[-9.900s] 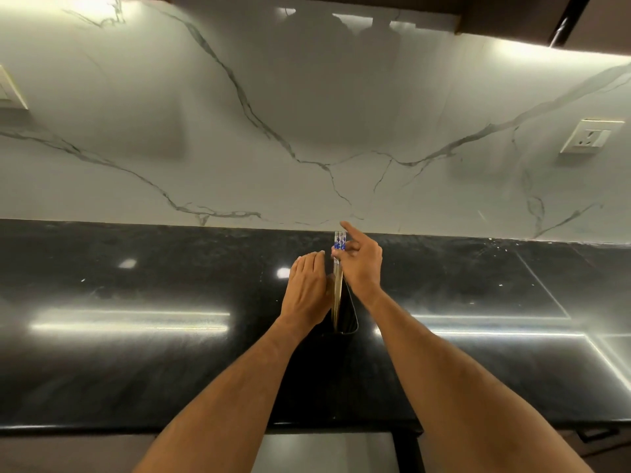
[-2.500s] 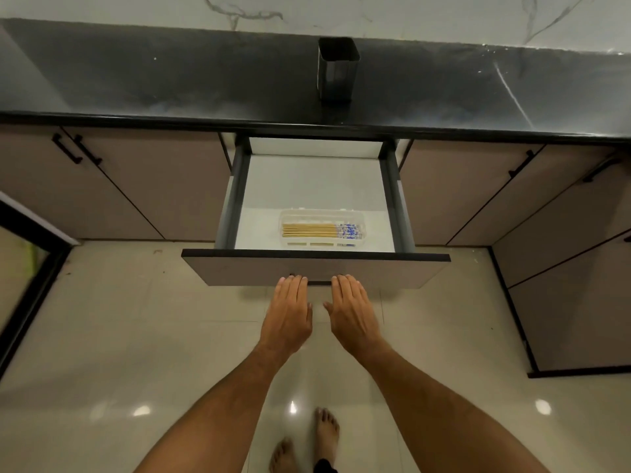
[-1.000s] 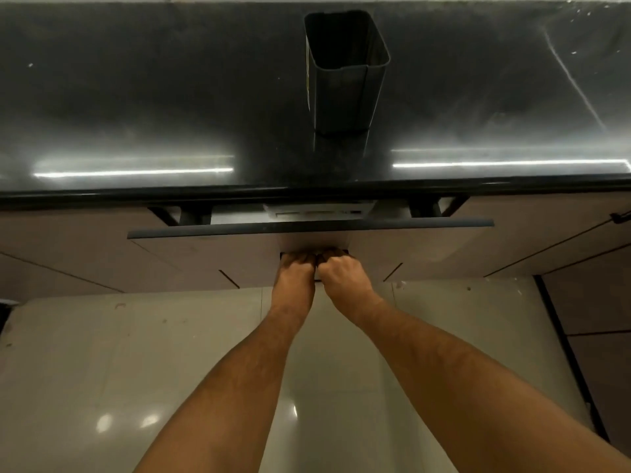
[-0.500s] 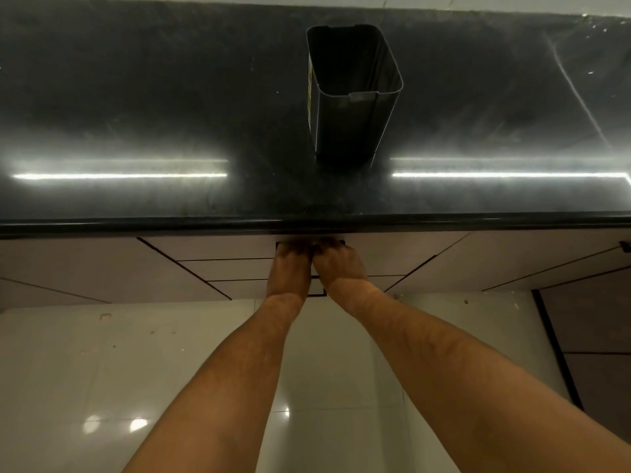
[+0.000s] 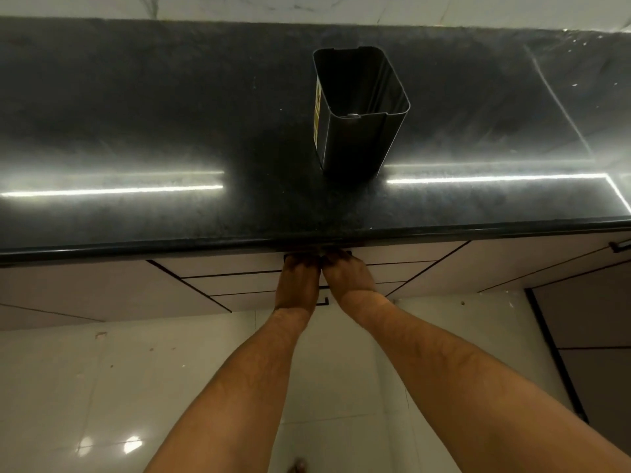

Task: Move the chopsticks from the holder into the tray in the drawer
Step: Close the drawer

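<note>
Drawer front (image 5: 239, 268) flush with the neighbouring cabinet faces, directly under the bench (image 5: 170, 114) edge. Left hand (image 5: 297, 285) and right hand (image 5: 348, 276) side by side, touching, pressed against the top of that drawer front; fingertips tucked under the bench overhang and lost in shadow, so cannot tell whether curled round a handle or laid flat. Nothing visibly carried in either hand. Holder (image 5: 358, 110) (dark, rectangular, open-topped) upright on the bench, straight beyond the hands and well apart from them, with a yellow label strip down its left inner wall and no chopsticks showing inside. Chopsticks and tray out of sight. Two bright light strips reflected on the bench either side of the holder. Pale tiled floor (image 5: 85, 387) below the forearms.
</note>
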A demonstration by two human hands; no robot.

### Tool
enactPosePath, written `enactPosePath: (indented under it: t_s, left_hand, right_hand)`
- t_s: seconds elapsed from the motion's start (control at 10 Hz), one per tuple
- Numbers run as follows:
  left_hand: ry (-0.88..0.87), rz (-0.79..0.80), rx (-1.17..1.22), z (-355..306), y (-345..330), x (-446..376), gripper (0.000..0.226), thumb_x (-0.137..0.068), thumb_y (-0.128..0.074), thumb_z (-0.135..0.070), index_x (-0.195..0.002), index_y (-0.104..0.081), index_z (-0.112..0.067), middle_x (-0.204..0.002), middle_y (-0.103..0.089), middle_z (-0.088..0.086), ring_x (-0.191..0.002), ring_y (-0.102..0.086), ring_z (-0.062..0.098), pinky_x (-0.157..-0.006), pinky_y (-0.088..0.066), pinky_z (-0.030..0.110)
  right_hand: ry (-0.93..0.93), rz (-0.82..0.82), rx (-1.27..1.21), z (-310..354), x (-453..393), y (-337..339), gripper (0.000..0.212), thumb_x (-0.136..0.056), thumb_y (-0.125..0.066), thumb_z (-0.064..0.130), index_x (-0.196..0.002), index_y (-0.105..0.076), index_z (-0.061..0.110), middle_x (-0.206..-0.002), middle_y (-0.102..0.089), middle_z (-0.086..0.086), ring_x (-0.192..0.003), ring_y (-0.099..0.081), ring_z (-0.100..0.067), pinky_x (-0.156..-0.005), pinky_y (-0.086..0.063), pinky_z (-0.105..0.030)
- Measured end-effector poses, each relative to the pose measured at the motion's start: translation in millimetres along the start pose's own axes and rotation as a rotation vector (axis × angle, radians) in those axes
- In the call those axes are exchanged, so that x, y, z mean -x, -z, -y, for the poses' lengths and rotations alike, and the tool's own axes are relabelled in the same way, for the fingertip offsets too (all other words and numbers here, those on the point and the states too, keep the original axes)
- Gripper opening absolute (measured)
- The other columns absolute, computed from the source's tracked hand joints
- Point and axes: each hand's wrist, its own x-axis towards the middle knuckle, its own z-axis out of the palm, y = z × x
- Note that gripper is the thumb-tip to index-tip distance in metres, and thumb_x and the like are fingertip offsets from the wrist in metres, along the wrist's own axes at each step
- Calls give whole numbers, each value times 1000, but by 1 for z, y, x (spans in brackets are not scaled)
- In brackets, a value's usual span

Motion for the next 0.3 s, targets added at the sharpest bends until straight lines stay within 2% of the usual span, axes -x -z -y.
enactPosePath:
  t_s: [0.1, 0.2, 0.3]
  left_hand:
    - [0, 108, 39, -6, 15, -6, 26, -102, -50, -11, -123, -65, -9, -127, -64, 18, -115, -59, 32, -101, -44, 40]
    - [176, 128, 157, -11, 29, 3, 18, -103, -47, -33, -116, -59, -29, -124, -61, 2, -92, -56, 10, -79, -44, 24]
    - [29, 163, -109, -1, 37, 36, 34, -93, -62, -18, -127, -60, -15, -128, -65, 10, -109, -64, 19, -99, -49, 29]
  right_hand:
    - [-36, 54, -44, 0, 1, 9, 34, -102, -53, 9, -135, -56, 11, -136, -60, -13, -120, -62, -31, -95, -53, -40]
    - [-28, 52, -169, 2, 21, 16, 35, -103, -51, 17, -138, -56, 15, -140, -57, -12, -126, -57, -30, -104, -48, -40]
    - [43, -70, -19, 2, 52, 14, 50, -91, -65, 7, -140, -53, 7, -141, -52, -19, -129, -55, -36, -105, -51, -44]
